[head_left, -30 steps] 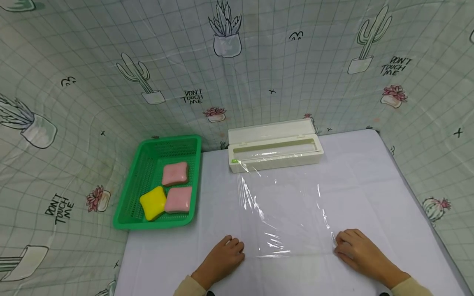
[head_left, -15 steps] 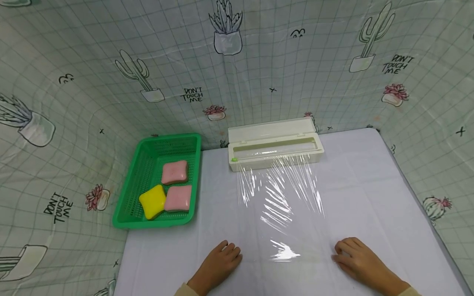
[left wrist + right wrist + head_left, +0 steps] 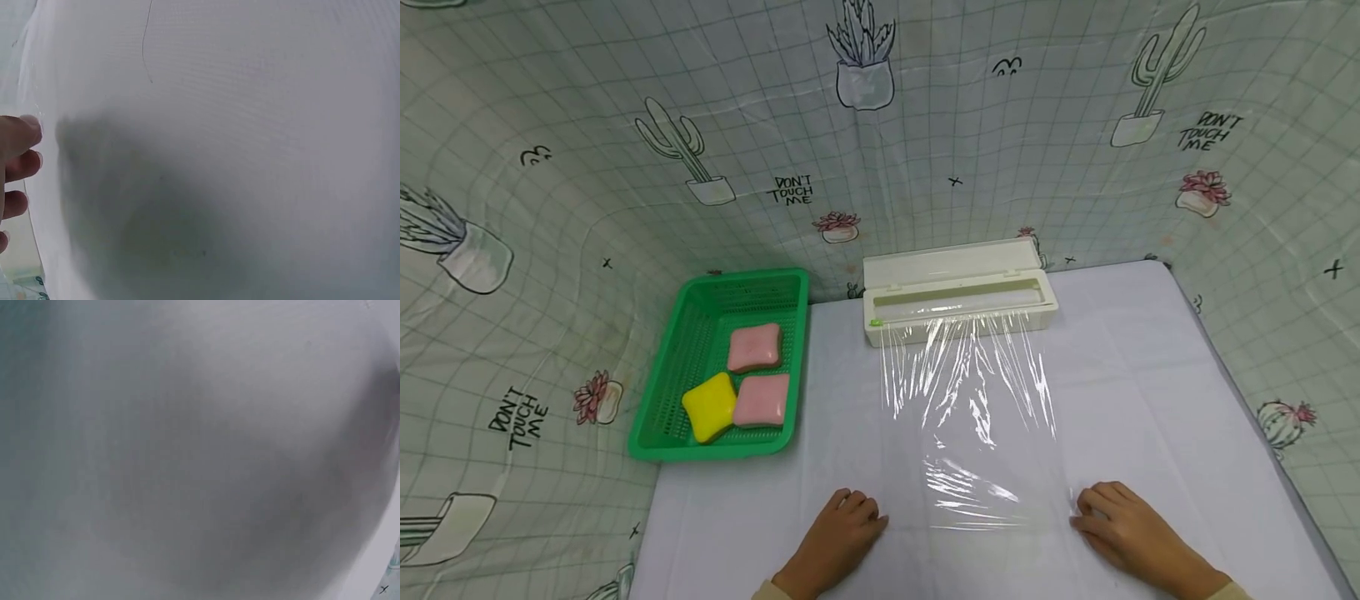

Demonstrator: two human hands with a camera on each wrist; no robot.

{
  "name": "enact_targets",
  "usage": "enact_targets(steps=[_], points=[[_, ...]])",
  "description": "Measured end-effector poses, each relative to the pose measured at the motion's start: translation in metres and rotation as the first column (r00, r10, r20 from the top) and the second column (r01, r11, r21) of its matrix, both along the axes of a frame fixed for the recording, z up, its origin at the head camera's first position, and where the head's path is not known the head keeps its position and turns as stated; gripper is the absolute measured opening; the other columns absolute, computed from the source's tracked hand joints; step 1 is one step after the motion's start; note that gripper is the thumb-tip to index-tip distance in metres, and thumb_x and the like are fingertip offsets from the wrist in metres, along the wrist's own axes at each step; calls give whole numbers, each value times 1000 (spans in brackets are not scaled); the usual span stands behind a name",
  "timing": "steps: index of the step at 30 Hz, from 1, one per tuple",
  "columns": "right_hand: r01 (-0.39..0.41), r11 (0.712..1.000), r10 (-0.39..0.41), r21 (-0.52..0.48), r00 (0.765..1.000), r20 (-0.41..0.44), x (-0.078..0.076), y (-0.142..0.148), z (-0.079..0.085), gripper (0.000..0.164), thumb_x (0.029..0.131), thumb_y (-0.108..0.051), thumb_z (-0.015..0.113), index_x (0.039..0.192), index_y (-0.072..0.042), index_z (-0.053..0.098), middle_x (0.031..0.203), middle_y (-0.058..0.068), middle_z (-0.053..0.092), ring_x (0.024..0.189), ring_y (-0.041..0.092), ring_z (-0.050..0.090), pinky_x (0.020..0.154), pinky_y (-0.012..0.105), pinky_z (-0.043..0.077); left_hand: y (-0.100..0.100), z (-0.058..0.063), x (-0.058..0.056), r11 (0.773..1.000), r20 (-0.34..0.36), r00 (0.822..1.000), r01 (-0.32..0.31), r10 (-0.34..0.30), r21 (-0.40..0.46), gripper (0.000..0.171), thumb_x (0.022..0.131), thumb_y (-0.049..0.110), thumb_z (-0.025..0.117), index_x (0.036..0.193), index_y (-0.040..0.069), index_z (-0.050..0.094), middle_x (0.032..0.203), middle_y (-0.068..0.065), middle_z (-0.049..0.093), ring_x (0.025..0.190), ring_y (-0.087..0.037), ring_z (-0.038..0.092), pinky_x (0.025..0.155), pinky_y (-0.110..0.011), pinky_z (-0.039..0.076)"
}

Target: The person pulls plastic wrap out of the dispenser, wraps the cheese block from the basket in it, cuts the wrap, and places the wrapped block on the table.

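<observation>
Three blocks lie in the green basket (image 3: 718,453) at the far left: a yellow block (image 3: 710,408), and two pink blocks (image 3: 762,401) on its right. The basket stands well apart from the film.

Next comes the left hand (image 3: 837,537), low on the white cloth (image 3: 1157,400), fingers curled, seeming to pinch the film's near left corner. The left wrist view shows thumb and fingertips only at its edge, so the exact hold is hard to see.

Rightward, at the back, sits the box (image 3: 955,284), its lid (image 3: 950,262) tipped back. From its front the film (image 3: 977,433) runs down to the near edge between the hands, streaked with creases near the box. Those creases suggest uneven tension: pulling harder on one side could skew the sheet or start a tear. A tug with nothing steadying the box might also drag it forward. Slack could let the film fold and cling to itself.

Last is the right hand (image 3: 1127,529), thumb and finger apparently closed on the near right corner; its wrist view is too blurred to confirm. Should either pinch slip, that corner would probably curl inward.
</observation>
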State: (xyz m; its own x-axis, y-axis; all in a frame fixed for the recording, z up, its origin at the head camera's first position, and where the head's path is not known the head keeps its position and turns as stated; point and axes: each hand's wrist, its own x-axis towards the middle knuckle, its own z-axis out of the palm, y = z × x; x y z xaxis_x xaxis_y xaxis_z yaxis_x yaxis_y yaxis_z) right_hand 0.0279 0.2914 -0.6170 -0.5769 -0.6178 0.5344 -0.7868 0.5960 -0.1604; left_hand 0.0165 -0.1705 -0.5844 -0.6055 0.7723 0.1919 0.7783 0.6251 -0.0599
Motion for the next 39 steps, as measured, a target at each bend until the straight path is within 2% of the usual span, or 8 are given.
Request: enact_targets(steps=[7, 10, 13, 17, 24, 33, 36, 39], points=[[10, 1000, -10, 8, 1000, -13, 2, 0, -1, 65, 117, -39, 29, 79, -19, 79, 91, -8, 60, 85, 14, 55, 88, 30, 44, -3, -2, 0, 996, 94, 995, -25, 16, 88, 4, 89, 25, 86, 92, 23, 85, 93, 11, 66, 89, -8, 58, 90, -31, 50], [7, 1000, -7, 0, 1000, -28, 4, -1, -2, 64, 117, -37, 31, 79, -18, 78, 90, -8, 59, 84, 14, 55, 85, 30, 45, -4, -4, 0, 995, 126, 992, -30, 18, 100, 4, 91, 25, 84, 90, 22, 85, 95, 11, 66, 90, -8, 58, 90, -31, 49], [7, 1000, -7, -10, 999, -45, 4, -1, -2, 62, 117, -36, 33, 78, -18, 78, 90, -8, 58, 83, 15, 54, 83, 31, 45, -3, -5, 0, 993, 118, 993, -33, 19, 116, 5, 88, 24, 87, 92, 23, 84, 96, 11, 66, 91, -8, 58, 91, -32, 49], [11, 1000, -12, -9, 998, -54, 4, -1, -2, 62, 117, -35, 33, 77, -18, 78, 89, -8, 58, 83, 15, 55, 84, 32, 45, -1, 2, -5, 992, 79, 996, -41, 32, 119, 12, 83, 25, 90, 93, 24, 82, 94, 11, 65, 92, -9, 59, 92, -33, 50], [15, 1000, -16, -14, 998, -57, 3, -1, -4, 64, 117, -36, 33, 77, -18, 79, 89, -7, 59, 83, 15, 56, 85, 32, 45, -7, 41, -33, 993, 47, 994, -98, 94, 70, 21, 87, 26, 88, 106, 25, 80, 98, 9, 67, 98, -12, 63, 93, -34, 52], [5, 1000, -7, -29, 998, -60, 2, -1, -5, 63, 117, -37, 35, 76, -18, 79, 91, -7, 61, 84, 15, 58, 86, 32, 45, -42, 92, -78, 977, -9, 987, -160, 162, 138, 32, 84, 16, 90, 114, 16, 79, 107, -1, 68, 105, -24, 62, 93, -43, 51], [5, 999, -7, -32, 998, -58, 1, 0, -5, 63, 116, -38, 35, 75, -19, 79, 90, -7, 62, 84, 15, 58, 86, 32, 45, -57, 106, -93, 971, -4, 981, -193, 196, 139, 31, 86, 14, 88, 116, 12, 78, 109, -5, 69, 106, -28, 63, 94, -47, 51], [11, 999, -12, -30, 999, -52, 1, 0, -4, 63, 116, -39, 35, 75, -19, 79, 90, -8, 62, 85, 15, 58, 85, 32, 44, -74, 118, -105, 960, 55, 966, -258, 253, 110, 31, 90, 13, 84, 119, 8, 77, 115, -10, 70, 111, -33, 63, 97, -52, 50]])
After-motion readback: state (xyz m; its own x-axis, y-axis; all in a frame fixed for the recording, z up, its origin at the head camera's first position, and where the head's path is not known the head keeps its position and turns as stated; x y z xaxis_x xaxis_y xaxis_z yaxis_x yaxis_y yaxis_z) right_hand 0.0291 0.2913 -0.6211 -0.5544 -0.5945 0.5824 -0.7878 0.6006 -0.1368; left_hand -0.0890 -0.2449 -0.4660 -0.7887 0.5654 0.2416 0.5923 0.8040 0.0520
